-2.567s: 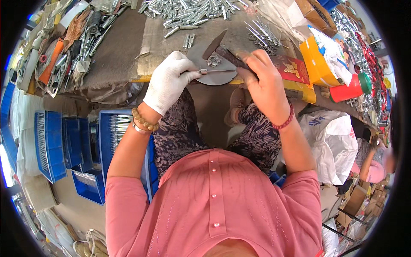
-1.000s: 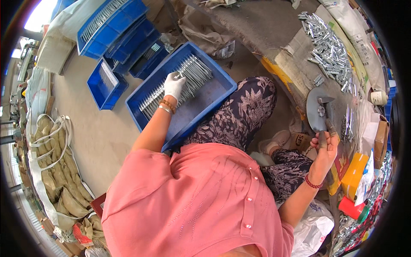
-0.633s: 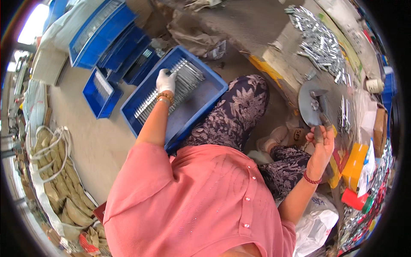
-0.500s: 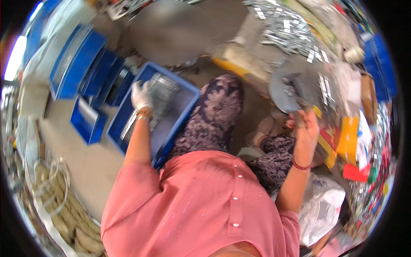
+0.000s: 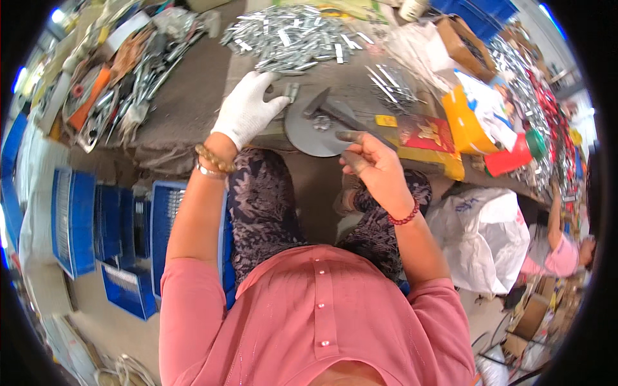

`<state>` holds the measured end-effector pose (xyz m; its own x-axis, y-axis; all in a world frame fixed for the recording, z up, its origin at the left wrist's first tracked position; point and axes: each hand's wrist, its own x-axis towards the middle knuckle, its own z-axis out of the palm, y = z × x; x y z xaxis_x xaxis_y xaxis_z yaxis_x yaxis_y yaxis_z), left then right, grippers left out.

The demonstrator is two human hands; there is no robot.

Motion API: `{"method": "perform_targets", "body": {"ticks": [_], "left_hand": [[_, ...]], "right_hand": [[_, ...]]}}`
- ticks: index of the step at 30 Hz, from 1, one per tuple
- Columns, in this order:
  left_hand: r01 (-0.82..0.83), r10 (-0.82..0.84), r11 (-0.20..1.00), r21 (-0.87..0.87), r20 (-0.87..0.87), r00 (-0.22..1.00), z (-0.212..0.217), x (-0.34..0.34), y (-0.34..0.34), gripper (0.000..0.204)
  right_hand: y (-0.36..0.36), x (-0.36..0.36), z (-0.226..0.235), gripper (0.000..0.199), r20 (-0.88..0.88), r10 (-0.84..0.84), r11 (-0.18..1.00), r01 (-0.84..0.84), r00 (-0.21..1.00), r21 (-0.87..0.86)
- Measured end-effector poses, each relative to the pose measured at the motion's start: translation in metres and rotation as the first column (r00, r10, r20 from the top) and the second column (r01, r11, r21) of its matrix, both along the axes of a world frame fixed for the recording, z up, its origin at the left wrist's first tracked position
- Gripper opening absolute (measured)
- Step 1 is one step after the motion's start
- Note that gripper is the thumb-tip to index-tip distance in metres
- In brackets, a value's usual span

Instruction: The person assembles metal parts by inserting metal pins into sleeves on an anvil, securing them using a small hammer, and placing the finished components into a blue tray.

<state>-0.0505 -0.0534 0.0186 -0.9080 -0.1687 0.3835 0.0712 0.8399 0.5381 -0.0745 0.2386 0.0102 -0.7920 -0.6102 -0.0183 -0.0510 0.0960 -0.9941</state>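
My left hand (image 5: 248,109), in a white glove, reaches over the bench with thumb and fingers apart. Just beyond its thumb stand a couple of short grey metal pieces (image 5: 291,92). A round grey metal plate (image 5: 315,143) lies in front of me, bearing a hammer (image 5: 344,116) and a few small shiny metal parts (image 5: 322,123). At the plate's right edge is my bare right hand (image 5: 376,166), fingers curled toward the thumb. Whatever sits between those fingertips is too small to make out.
A heap of flat metal pieces (image 5: 283,38) covers the far bench, with thin rods (image 5: 389,83) to its right. Blue bins (image 5: 80,219) stand at lower left. A red bottle (image 5: 508,161) and a white sack (image 5: 479,238) are at right, with another person (image 5: 557,254) beyond.
My left hand has left the blue bin of metal parts and come over the bench. My view has swung right, and my right hand has moved in beside the round plate.
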Motion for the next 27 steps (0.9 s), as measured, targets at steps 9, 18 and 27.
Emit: {"method": "perform_targets", "body": {"ticks": [9, 18, 27], "left_hand": [[0.069, -0.132, 0.976, 0.208, 0.303, 0.944, -0.001, -0.021, -0.012, 0.046], [-0.047, 0.023, 0.907, 0.419, 0.062, 0.998, 0.002, 0.02, 0.021, 0.026], [0.064, -0.061, 0.967, 0.247, -0.019, 0.998, -0.004, 0.048, 0.055, 0.01]], "right_hand": [[0.04, -0.052, 0.017, 0.033, -0.345, -0.15, 0.96, 0.22, 0.927, 0.173], [-0.009, -0.149, 0.01, 0.028, -0.833, 0.077, 0.709, 0.558, 0.548, 0.432], [-0.004, -0.142, 0.016, 0.034, -0.867, 0.006, 0.793, 0.526, 0.498, 0.308]]}}
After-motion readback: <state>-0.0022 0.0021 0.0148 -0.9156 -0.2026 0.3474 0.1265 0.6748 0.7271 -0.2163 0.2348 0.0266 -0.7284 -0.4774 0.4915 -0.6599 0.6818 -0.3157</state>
